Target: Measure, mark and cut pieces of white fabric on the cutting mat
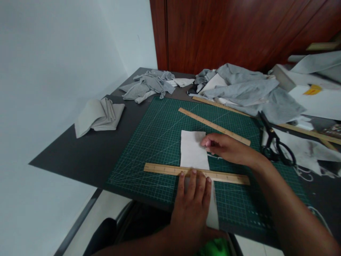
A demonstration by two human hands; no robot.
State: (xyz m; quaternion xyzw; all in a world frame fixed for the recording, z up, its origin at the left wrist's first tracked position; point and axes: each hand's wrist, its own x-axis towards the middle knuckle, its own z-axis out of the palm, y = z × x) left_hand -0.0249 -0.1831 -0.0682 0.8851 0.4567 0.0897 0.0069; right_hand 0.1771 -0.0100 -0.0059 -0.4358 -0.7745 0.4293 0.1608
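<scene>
A pale strip of fabric (pixel 194 151) lies lengthwise on the green cutting mat (pixel 141 142), its near end reaching the table's front edge. Across it rests a wooden ruler (pixel 162 169). My left hand (pixel 190 206) lies flat on the strip, fingers stretched out and their tips on the ruler's near edge. At the right edge of the strip, beyond the ruler, is my right hand (pixel 220 146), its fingers curled into a pinch. Whatever it pinches is too small to make out. A white cord or thread shows just below this hand.
A second wooden ruler (pixel 213 124) lies farther back on the mat. Black scissors (pixel 275 142) are at the right. Folded cloth (pixel 99 115) sits at left. Grey fabric scraps (pixel 149 85) and a larger grey heap (pixel 245 87) line the back, beside a white box (pixel 317 99).
</scene>
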